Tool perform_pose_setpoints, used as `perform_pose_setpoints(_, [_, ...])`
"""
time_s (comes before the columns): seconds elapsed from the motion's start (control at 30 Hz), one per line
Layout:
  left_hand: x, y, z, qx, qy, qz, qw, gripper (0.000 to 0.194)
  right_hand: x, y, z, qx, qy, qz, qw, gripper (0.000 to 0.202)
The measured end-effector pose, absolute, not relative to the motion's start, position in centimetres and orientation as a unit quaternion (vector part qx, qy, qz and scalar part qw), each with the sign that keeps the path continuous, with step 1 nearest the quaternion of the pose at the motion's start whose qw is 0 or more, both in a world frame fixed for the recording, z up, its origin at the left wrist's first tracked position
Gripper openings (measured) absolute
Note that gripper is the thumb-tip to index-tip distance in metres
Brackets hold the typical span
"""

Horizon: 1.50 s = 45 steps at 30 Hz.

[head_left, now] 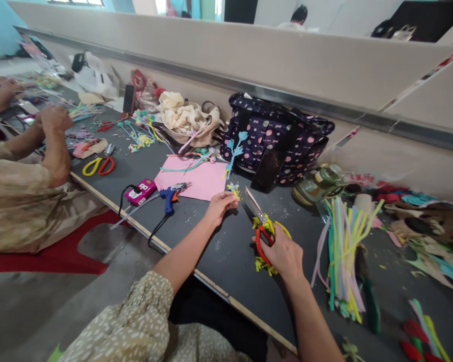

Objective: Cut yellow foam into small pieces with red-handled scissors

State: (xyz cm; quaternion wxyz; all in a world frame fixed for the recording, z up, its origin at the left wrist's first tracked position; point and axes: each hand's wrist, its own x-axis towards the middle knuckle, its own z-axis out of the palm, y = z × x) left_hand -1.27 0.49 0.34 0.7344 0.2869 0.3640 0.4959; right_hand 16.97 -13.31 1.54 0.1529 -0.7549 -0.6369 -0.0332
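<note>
My left hand [221, 208] pinches a small yellow and light-blue piece [234, 190] between thumb and fingertips over the dark table. In my right hand [287, 254] is a pair of scissors [262, 216] with one red and one yellow handle; the blades point up and left toward the small piece, a short way from it. Yellow cut bits [266, 266] lie under and around the scissors. A pink sheet [204, 178] lies beyond my left hand, and a blue glue gun [168, 198] rests left of it.
A dark patterned bag [275, 136] leans at the back with a phone [269, 170] before it. Glass jars [319, 183] and a bundle of colored strips [345, 256] are on the right. Another person's hands [55, 119] work at the left, near other scissors [99, 165].
</note>
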Motion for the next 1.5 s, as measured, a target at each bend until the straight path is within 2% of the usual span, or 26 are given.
perform_pose_setpoints(0.37, [-1.5,0.7,0.1,0.265,0.323,0.504,0.755,0.028,17.1,-13.6,0.8,-0.717,-0.671,-0.051,0.184,0.047])
perform_pose_setpoints(1.5, [-1.2,0.4,-0.1,0.303,0.312,0.505,0.746,0.034,17.4,-13.8,-0.2,-0.677,-0.694,-0.068,0.233,0.050])
